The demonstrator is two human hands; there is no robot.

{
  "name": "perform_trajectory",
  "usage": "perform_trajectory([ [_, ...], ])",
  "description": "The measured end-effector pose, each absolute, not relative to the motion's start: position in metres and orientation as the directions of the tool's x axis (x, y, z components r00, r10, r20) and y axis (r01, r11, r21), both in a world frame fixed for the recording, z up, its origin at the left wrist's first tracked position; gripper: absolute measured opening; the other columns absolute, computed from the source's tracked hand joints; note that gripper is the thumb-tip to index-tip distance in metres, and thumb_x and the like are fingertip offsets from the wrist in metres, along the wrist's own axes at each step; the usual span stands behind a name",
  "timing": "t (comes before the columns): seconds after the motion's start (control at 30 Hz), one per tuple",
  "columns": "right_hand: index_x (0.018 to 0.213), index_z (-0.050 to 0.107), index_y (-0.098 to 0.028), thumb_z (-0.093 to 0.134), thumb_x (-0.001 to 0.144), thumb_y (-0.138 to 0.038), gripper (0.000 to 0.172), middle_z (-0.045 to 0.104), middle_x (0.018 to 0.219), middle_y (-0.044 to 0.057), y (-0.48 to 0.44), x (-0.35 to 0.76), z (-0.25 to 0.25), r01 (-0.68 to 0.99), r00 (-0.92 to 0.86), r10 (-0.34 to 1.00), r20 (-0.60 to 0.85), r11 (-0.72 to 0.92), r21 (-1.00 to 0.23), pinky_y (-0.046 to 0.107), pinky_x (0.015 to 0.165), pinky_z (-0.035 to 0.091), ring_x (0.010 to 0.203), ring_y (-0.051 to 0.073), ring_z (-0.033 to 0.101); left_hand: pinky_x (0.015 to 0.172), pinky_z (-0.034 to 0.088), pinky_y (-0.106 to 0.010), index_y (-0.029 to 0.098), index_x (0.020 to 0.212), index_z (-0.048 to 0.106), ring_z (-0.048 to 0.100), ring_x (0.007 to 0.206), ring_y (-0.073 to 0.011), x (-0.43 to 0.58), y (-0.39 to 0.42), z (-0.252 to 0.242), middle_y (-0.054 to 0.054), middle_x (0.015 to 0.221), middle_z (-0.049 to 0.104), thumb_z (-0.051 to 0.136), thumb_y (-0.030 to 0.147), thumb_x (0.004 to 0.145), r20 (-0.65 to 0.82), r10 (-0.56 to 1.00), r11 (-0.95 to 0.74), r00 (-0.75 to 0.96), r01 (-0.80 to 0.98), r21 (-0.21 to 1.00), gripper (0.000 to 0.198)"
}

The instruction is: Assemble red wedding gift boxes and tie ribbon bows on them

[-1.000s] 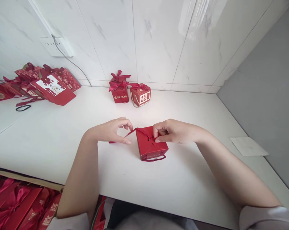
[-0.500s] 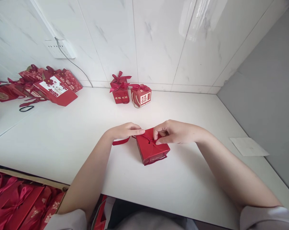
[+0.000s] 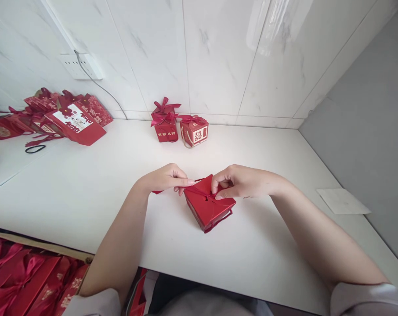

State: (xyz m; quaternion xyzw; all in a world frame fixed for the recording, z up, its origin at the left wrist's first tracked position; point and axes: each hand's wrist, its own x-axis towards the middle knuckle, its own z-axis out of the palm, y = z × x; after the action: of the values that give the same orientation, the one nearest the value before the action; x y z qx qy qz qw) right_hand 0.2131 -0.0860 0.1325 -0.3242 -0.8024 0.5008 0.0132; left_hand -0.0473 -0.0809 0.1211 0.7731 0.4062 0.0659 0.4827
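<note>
I see the red gift box [image 3: 207,211] on the white tabletop [image 3: 251,272], a corner pointing toward the wearer. I have the right hand [image 3: 243,182] pinching the dark red ribbon [image 3: 197,191] near the middle of the box's top; the left hand [image 3: 164,178], thumb and fingers together, holds the ribbon just beside its left corner. Beyond the box stands a double-happiness favor box [image 3: 195,132]. Well left of it I make out heaped red boxes [image 3: 87,131]; far right, a white sheet [image 3: 343,201].
</note>
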Motion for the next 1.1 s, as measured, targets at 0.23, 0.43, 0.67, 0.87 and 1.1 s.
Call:
perform_trajectory([
  [0.23,0.080,0.064,-0.021,0.060,0.083,-0.039,0.019,0.046,0.063,-0.003,-0.086,0.221,0.138,0.499,-0.780,0.572,-0.253,0.324,-0.804,0.023,0.047,0.028,0.054,0.009,0.037,0.046,0.037,-0.023,0.016,0.054,0.060,0.047,0.050,-0.0089,-0.060,-0.094,0.139,-0.002,0.063,0.058,0.058,0.047,0.083,-0.285,0.782,-0.256,0.555,0.702,0.665,0.043],
  [0.43,0.082,0.065,-0.021,0.057,0.084,-0.039,0.019,0.038,0.060,-0.004,-0.081,0.227,0.139,0.562,-0.706,0.666,-0.241,0.321,-0.762,0.024,0.046,0.022,0.053,0.009,0.028,0.042,0.031,-0.023,0.018,0.054,0.064,0.038,0.044,-0.0069,-0.070,-0.104,0.151,0.000,0.055,0.050,0.059,0.044,0.083,-0.235,0.858,-0.229,0.457,0.749,0.621,0.039],
  [0.67,0.089,0.066,-0.023,0.051,0.087,-0.031,0.017,0.058,0.077,0.000,-0.084,0.226,0.139,0.531,-0.734,0.666,-0.131,0.444,-0.722,0.027,0.059,0.035,0.064,0.013,0.045,0.042,0.039,-0.021,0.017,0.073,0.067,0.047,0.045,-0.0089,-0.060,-0.103,0.152,0.000,0.057,0.055,0.059,0.046,0.083,-0.363,0.785,-0.110,0.502,0.689,0.717,0.032],
  [0.87,0.089,0.063,-0.022,0.055,0.086,-0.043,0.022,0.062,0.098,0.004,-0.084,0.222,0.132,0.517,-0.736,0.670,-0.096,0.466,-0.718,0.031,0.073,0.041,0.082,0.018,0.054,0.044,0.038,-0.019,0.016,0.068,0.061,0.047,0.046,-0.0073,-0.040,-0.103,0.144,0.000,0.058,0.057,0.056,0.053,0.084,-0.335,0.817,-0.083,0.470,0.671,0.737,0.041],
  [1.1,0.083,0.065,-0.020,0.057,0.085,-0.038,0.020,0.062,0.078,0.001,-0.079,0.216,0.125,0.475,-0.731,0.668,-0.140,0.350,-0.807,0.028,0.064,0.038,0.069,0.014,0.050,0.043,0.033,-0.018,0.016,0.071,0.063,0.042,0.045,-0.0057,-0.037,-0.099,0.137,0.002,0.058,0.055,0.062,0.046,0.081,-0.307,0.834,-0.078,0.459,0.648,0.757,0.031],
])
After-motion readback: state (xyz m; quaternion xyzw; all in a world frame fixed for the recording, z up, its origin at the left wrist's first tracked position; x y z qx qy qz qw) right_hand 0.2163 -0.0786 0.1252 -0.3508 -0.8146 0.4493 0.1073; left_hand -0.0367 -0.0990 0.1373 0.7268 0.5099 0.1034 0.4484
